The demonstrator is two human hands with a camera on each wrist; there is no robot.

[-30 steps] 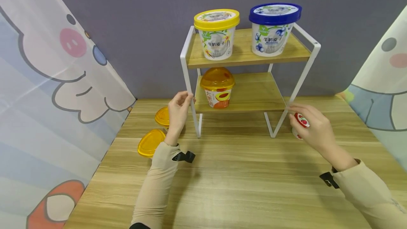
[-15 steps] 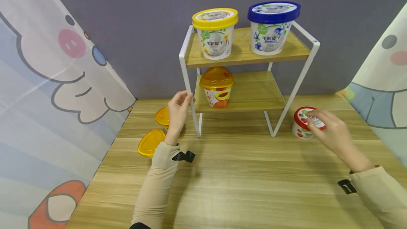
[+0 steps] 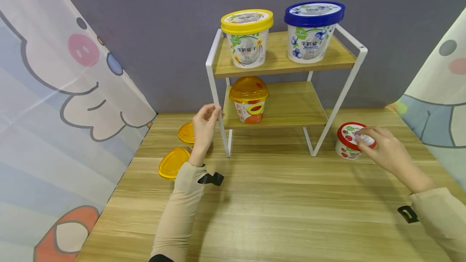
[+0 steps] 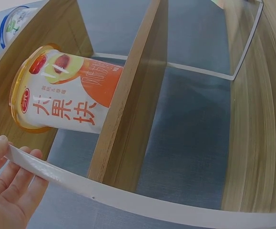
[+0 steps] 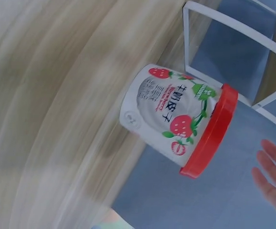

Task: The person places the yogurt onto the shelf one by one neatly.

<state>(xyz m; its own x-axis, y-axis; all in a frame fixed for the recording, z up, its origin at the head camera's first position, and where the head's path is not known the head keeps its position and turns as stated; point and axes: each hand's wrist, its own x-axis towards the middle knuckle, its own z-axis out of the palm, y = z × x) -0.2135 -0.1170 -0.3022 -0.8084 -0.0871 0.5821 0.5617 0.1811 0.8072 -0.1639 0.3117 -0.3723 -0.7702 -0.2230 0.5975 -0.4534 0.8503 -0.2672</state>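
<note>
My left hand [image 3: 204, 126] grips the left front post [image 4: 128, 201] of a white-framed two-tier rack, its thumb and fingers on either side in the left wrist view. On the rack's lower shelf stands a peach-printed yogurt cup [image 3: 251, 108] with an orange domed lid. To the right of the rack, a strawberry-printed tub [image 3: 347, 148] with a red lid stands upright on the table. My right hand [image 3: 387, 151] hovers over that lid with loosely bent fingers. In the right wrist view, the fingers [image 5: 273, 164] are apart from the tub.
A yellow-lidded tub [image 3: 248, 47] and a blue-lidded tub [image 3: 309, 43] stand on the upper shelf [image 3: 278, 60]. Two orange-lidded cups [image 3: 174, 163] are left of the rack, partly behind my left arm. A grey wall [image 3: 174, 23] rises behind; printed curtains [image 3: 40, 132] flank both sides.
My right hand has moved right, away from the rack's right post to above the red-lidded tub, which shows more fully. The left hand keeps its hold on the left post.
</note>
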